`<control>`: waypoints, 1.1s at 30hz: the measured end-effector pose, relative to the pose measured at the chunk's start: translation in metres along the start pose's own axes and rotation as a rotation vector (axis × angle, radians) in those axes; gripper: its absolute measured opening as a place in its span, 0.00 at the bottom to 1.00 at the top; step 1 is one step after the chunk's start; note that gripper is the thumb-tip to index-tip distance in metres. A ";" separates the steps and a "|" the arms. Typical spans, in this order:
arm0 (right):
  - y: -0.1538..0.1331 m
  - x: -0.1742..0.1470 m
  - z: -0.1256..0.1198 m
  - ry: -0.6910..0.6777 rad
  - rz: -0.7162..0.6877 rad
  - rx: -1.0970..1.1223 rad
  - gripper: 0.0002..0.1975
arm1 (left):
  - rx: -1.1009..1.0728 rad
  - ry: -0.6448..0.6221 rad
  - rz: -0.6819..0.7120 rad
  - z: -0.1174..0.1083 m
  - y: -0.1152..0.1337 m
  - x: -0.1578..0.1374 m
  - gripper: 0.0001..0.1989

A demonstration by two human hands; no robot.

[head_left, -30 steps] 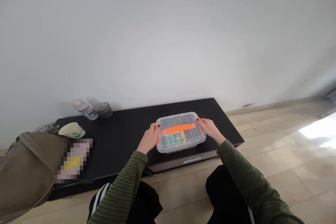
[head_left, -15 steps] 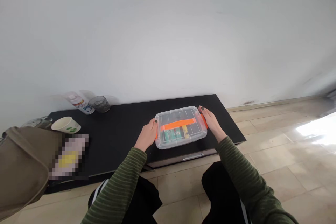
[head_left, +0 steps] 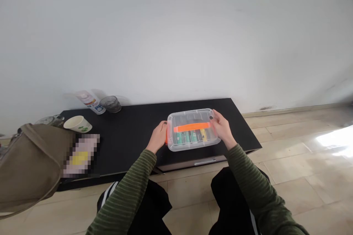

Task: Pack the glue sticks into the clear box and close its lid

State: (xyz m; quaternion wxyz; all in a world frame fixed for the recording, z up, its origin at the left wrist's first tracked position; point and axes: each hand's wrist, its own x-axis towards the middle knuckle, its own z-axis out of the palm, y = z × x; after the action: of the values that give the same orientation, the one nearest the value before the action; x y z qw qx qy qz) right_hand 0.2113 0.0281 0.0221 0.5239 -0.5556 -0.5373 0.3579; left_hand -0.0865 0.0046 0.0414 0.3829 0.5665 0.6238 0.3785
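A clear plastic storage box (head_left: 190,115) with an orange carry handle (head_left: 192,127) is between my hands, over the black cabinet top. Its lid is on. Through the plastic I see several green cylinders like batteries (head_left: 186,137) and a yellow item (head_left: 203,134). My left hand (head_left: 159,136) grips the left end, by an orange latch (head_left: 166,134). At the opposite end my right hand (head_left: 221,126) is closed around the side, its thumb on the lid. The fingers under the box are hidden, and whether its base touches the cabinet I cannot tell.
On the left of the black cabinet (head_left: 132,128) stand a spray can (head_left: 92,101), a dark glass (head_left: 110,104) and a paper cup (head_left: 78,124). A brown bag (head_left: 35,161) lies beside a blurred-out packet (head_left: 81,156). A white wall (head_left: 176,44) rises behind.
My right hand has closed over the box's right end, covering the orange latch that showed there. The box looks slightly turned or tilted. The whole view has shifted a little.
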 end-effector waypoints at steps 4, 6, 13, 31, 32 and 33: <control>-0.016 -0.004 -0.013 0.095 -0.111 0.359 0.32 | -0.088 -0.010 -0.048 -0.003 -0.003 -0.001 0.18; -0.021 -0.001 -0.035 0.205 -0.201 0.453 0.34 | -0.119 0.010 -0.060 -0.007 -0.005 -0.002 0.17; 0.008 0.017 -0.108 0.528 -0.439 0.262 0.32 | -0.114 0.180 -0.062 -0.028 -0.014 -0.003 0.14; 0.052 -0.007 -0.121 -0.191 -0.220 -0.944 0.18 | 0.398 0.431 0.277 -0.042 -0.025 -0.009 0.21; 0.043 -0.008 -0.110 -0.170 -0.252 -0.924 0.18 | 0.437 0.418 0.347 -0.038 -0.022 -0.013 0.20; 0.030 -0.008 -0.096 -0.147 -0.311 -0.893 0.18 | 0.470 0.393 0.418 -0.033 -0.018 -0.018 0.18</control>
State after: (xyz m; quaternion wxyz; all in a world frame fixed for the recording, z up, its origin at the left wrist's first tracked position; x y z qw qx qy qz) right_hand 0.3084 0.0051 0.0107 0.2420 -0.6126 -0.7509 0.0476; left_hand -0.1229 -0.0162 0.0394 0.0297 0.6707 0.6261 0.3966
